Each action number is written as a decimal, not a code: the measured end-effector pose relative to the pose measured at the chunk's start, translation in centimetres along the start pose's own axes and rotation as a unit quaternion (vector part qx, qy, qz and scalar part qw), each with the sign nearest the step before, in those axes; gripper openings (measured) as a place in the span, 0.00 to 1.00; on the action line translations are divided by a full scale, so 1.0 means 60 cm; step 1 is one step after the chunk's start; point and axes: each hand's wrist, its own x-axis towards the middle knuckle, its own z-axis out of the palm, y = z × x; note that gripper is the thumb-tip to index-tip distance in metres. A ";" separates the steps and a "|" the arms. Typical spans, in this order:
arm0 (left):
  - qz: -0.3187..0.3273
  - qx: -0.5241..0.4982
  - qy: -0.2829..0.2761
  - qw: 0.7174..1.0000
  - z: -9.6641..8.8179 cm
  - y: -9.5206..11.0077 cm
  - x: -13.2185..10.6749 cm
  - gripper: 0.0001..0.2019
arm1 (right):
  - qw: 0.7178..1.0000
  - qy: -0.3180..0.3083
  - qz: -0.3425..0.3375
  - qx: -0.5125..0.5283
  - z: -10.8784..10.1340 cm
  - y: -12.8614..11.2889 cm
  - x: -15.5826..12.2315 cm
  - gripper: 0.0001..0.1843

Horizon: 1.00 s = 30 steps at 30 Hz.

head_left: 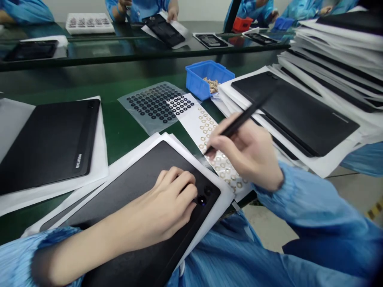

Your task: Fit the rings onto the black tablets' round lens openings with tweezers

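My left hand [170, 199] lies on a black tablet back cover [143, 171] with its fingers bent and drawn together beside the round camera lenses [202, 200]. The fingertips are mostly hidden, so what they hold, if anything, does not show. Slim black tweezers [239, 122], blurred by motion, are held in my right hand [247, 149]. Their thin tip points down at the white sheet of pale gold rings [206, 123], touching or just above it. Partly overlapping that sheet is a clear film with rows of black rings [152, 101]. White paper lies under the cover.
At left another black tablet [56, 143] rests on white paper. A blue bin [206, 75] holds small brass-coloured parts. At right are a black tablet [296, 111] and a tall stack of papers and tablets [338, 59]. Co-workers in blue sleeves sit beyond the raised shelf [125, 50].
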 end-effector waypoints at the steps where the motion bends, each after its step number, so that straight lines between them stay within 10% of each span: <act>1: -0.001 0.004 -0.003 1.000 -0.001 0.001 0.000 0.06 | 1.000 -0.007 -0.007 -0.008 0.012 0.005 0.028 0.11; 8: 0.003 -0.001 0.014 1.000 0.001 0.002 0.001 0.04 | 0.997 -0.057 -0.043 -0.018 0.088 0.052 0.147 0.12; 23: 0.001 -0.009 0.027 1.000 0.006 0.002 -0.001 0.04 | 0.989 0.003 -0.009 -0.150 0.010 0.143 0.114 0.15; 30: -0.093 0.013 0.091 0.991 0.001 -0.032 0.007 0.04 | 0.985 0.030 -0.054 -0.164 -0.006 0.113 0.102 0.18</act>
